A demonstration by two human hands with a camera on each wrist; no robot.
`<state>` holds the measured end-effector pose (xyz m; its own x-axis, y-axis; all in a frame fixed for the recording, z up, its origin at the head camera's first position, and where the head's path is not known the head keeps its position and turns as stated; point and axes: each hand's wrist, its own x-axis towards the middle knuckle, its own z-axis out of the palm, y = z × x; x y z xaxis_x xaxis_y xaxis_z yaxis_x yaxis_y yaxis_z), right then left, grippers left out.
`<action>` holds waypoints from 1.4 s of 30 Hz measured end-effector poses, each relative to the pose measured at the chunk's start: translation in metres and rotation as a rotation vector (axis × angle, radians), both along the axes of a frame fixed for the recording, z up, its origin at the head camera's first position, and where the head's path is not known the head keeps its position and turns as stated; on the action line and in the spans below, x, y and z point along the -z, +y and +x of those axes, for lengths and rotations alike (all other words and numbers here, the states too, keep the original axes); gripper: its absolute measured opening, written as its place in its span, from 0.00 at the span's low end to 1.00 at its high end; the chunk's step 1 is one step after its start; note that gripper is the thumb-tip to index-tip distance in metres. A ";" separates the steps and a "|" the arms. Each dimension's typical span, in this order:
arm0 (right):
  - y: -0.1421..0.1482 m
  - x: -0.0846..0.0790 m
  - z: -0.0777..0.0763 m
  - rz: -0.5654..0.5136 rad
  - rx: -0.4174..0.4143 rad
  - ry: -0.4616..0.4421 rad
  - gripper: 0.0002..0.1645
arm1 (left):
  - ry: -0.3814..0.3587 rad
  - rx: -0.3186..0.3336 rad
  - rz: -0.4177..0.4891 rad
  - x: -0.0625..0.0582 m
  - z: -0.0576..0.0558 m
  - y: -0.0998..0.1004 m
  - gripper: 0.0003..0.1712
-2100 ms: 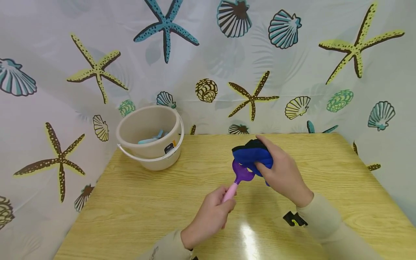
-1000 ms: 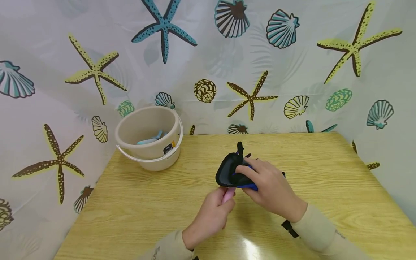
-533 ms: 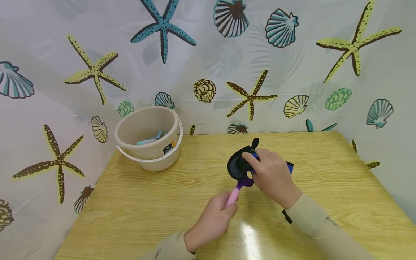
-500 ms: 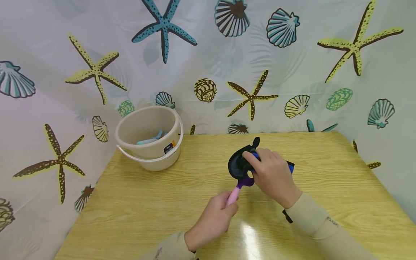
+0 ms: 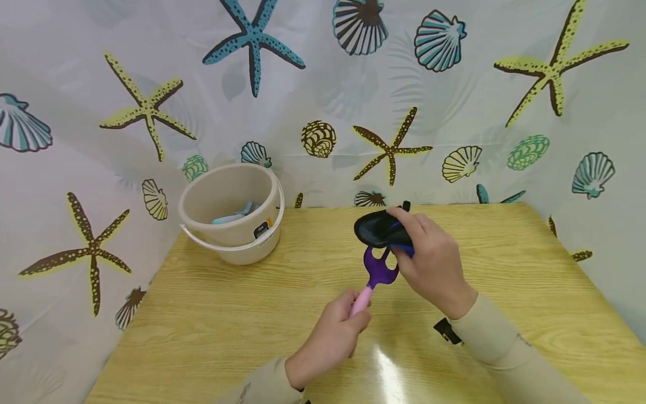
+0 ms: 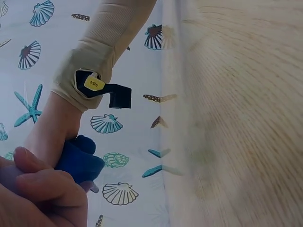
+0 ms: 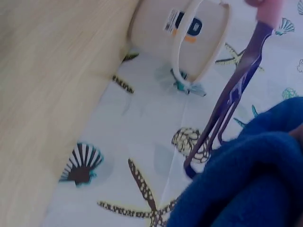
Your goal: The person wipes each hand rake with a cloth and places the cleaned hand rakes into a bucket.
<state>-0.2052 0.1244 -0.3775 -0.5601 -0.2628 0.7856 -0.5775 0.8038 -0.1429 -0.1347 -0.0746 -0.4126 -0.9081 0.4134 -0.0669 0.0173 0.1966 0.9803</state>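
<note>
My left hand grips the pink handle of a hand fork, its purple pronged head pointing away over the table. In my right hand is a bunched cloth, black on one side and fuzzy blue on the other. The cloth covers the far ends of the prongs; the base of the head shows bare. In the right wrist view the fork's prongs run down beside the blue cloth. The left wrist view shows curled fingers in front of the blue cloth.
A beige bucket with a white handle stands at the table's back left, with light blue items inside. Behind the wooden table hangs a white curtain printed with starfish and shells.
The cloth has slid from near the handle up toward the prong ends, uncovering the purple base. My right hand has moved up with it. The left hand keeps its grip, almost unmoved.
</note>
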 end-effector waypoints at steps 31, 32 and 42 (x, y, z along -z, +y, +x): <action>-0.004 -0.008 -0.004 0.076 -0.074 -0.033 0.37 | -0.117 -0.015 0.037 0.000 -0.006 -0.008 0.09; -0.007 -0.005 -0.004 0.100 -0.108 -0.065 0.37 | -0.103 -0.014 0.038 0.000 -0.006 -0.008 0.09; -0.009 0.005 -0.017 0.329 0.005 -0.062 0.41 | -0.151 0.022 0.036 0.004 -0.004 -0.007 0.07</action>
